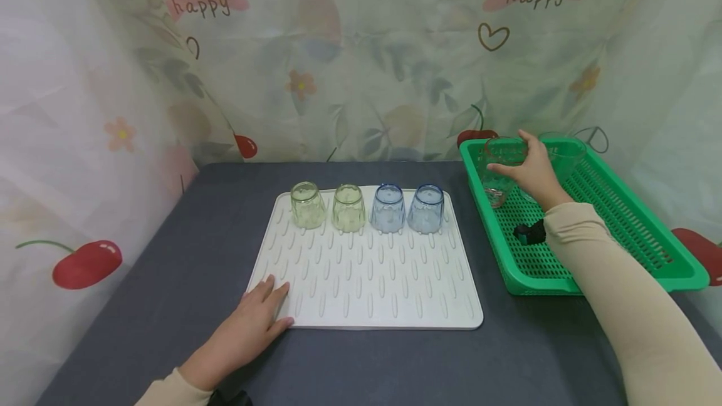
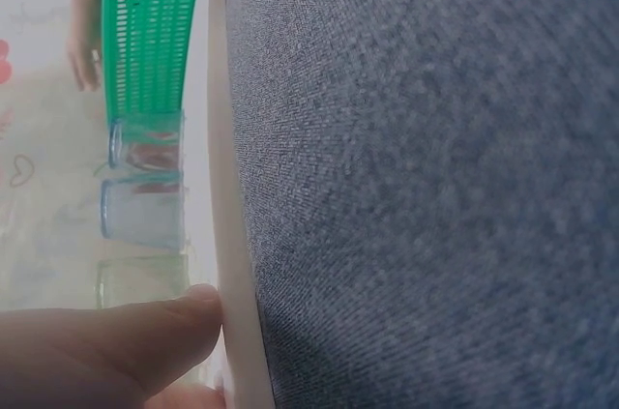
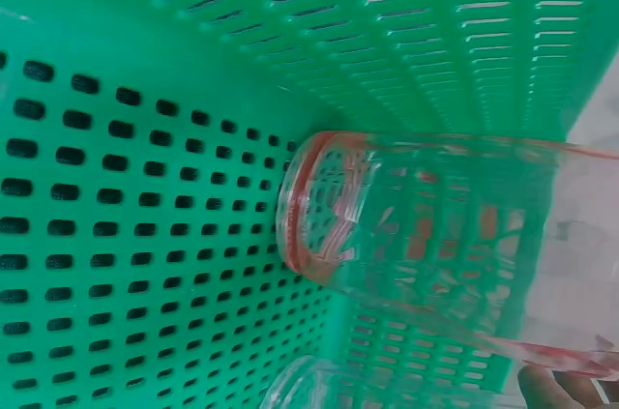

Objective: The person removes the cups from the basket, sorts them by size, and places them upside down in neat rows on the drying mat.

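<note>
My right hand (image 1: 533, 171) reaches into the green basket (image 1: 510, 274), thumb and fingers spread about the rim of a clear, red-tinted glass (image 1: 496, 190). That glass stands upright in the basket's far left corner. In the right wrist view my fingers (image 3: 546, 388) are right at the rim of the glass (image 3: 426, 235). My left hand (image 1: 248, 324) rests on the front left corner of a white ribbed mat (image 1: 361, 293), fingers straight. Its thumb (image 2: 184, 327) touches the mat's edge. On the mat's far side stand upside-down glasses, green (image 1: 348, 208) and blue (image 1: 427, 208).
A second clear glass (image 1: 566, 155) stands beside the first in the basket, partly behind my right hand. A black object (image 1: 529, 234) shows near my right sleeve (image 1: 626, 293). The dark table (image 1: 225, 218) ends at a patterned curtain (image 1: 350, 80) behind.
</note>
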{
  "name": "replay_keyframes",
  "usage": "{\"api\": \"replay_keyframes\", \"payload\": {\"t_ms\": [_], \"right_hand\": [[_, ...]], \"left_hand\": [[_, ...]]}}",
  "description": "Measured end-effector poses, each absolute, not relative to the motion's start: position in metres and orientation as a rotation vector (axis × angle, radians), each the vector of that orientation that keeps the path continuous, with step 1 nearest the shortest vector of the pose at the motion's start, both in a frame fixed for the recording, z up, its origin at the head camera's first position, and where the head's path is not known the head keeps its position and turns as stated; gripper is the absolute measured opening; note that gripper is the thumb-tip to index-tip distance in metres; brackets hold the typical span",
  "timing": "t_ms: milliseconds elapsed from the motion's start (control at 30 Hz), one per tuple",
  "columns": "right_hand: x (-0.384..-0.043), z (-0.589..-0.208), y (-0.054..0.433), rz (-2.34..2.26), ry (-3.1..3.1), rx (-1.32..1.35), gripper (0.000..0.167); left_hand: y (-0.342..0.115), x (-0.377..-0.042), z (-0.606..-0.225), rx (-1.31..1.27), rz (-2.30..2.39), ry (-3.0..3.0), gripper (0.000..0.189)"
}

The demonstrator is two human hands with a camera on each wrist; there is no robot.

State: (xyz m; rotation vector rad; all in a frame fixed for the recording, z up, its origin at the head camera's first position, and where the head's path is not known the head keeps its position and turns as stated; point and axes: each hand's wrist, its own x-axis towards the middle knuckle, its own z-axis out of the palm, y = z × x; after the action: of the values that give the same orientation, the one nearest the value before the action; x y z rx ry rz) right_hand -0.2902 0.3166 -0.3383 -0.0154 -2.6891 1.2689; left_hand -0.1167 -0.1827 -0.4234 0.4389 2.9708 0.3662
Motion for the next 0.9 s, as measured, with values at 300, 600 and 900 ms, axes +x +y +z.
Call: {"api": "replay_keyframes", "payload": {"t_ms": [300,600,900], "right_hand": [[-0.293,-0.350,0.323,1.324,-2.757,-0.090,0.111],[-0.292,-0.352,0.324,1.361,-2.739,-0.122,0.111],[-0.290,-0.351,0.324,1.304,-2.750,-0.140,0.110]], "left_hand": [[-0.183,-0.116,-0.423,0.444,0.363,2.976,0.061],[-0.183,-0.116,-0.422,0.443,0.363,2.973,0.062],[-0.183,-0.116,-0.423,0.449,0.366,2.992,0.061]]}}
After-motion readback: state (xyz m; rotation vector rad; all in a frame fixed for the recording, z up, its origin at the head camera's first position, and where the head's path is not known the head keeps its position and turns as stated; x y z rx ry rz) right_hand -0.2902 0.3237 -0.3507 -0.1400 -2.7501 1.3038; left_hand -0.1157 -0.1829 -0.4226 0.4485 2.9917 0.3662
